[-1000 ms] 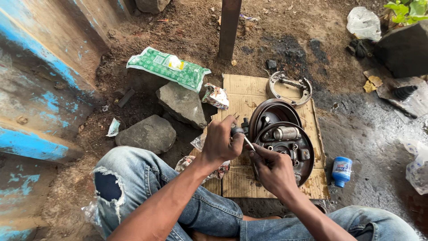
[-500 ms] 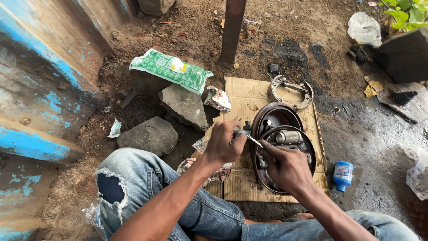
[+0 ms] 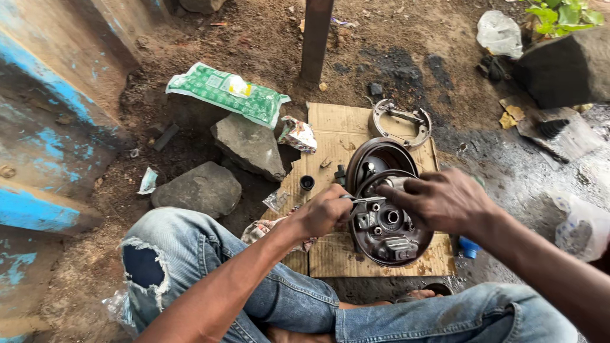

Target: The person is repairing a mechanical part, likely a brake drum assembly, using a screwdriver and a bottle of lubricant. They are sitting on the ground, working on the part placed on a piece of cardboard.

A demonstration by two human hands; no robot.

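Setting: dirt ground beside a blue-painted wall [image 3: 44, 146], seen from above; the person sits with knees in torn blue jeans [image 3: 190, 267] on either side of a flattened piece of cardboard [image 3: 337, 127].
Brake plate: a round, dark metal brake backing plate [image 3: 389, 222] lies flat on the cardboard, face up, its hub hole near the middle and small fittings around it.
Drum: a rusty round brake drum [image 3: 375, 159] lies just behind the plate, partly under its far edge.
Left hand: the left hand [image 3: 323, 213] is closed in a fist round the handle of a thin metal tool [image 3: 365, 200].
Tool axis: its long axis runs nearly level across the view, left to right, the tip pointing right over the upper part of the plate, toward the other hand.
Right hand: the right hand [image 3: 441, 200] hovers palm down over the plate's upper right, fingers curled and pinching near the tool's tip; what it pinches cannot be made out.
Brake shoes: a pair of curved brake shoes [image 3: 400, 121] lies at the cardboard's far end.
Nearby: two grey rocks [image 3: 222, 165], a green printed bag [image 3: 222, 92], a small dark ring [image 3: 307, 182] on the cardboard's left edge.
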